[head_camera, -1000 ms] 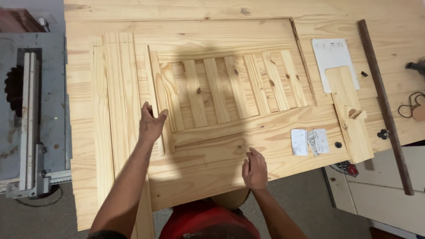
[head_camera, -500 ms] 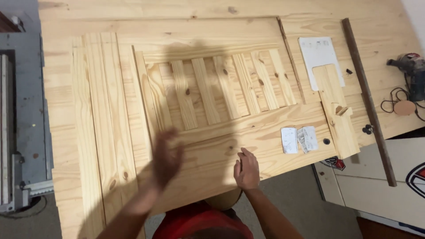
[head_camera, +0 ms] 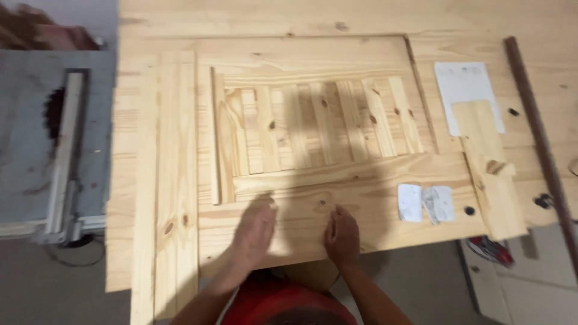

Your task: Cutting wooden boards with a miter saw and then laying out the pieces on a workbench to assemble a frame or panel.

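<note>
Both hands were down flat on the pine panel (head_camera: 337, 207), near its front edge. The left hand (head_camera: 256, 232) lay palm-down and blurred, fingers stretched forward and spread; its grip was fully open and had hold of nothing, only pressing on the wood. Just beside it, a small gap apart, the right hand (head_camera: 342, 236) rested the same way, fingers loosely extended, grip open and empty, touching the board's surface.

Directly ahead of both hands sat a row of upright slats (head_camera: 325, 123) framed by a long rail (head_camera: 349, 179) running crosswise just beyond the fingertips. To the left of the left hand lay long pine boards (head_camera: 165, 180) side by side, running front to back. Farther left, well apart, stood a grey table saw (head_camera: 54, 144) with its fence.

Off to the right of the right hand, two small pale paper scraps (head_camera: 424, 203) lay on the panel, with a dark hole (head_camera: 469, 210) just beside them. Beyond those, a narrow wood offcut (head_camera: 490, 168) lay partly over a white sheet (head_camera: 466, 87), and a dark rod (head_camera: 542, 144) ran along the far right. The table (head_camera: 301, 18) carried it all.
</note>
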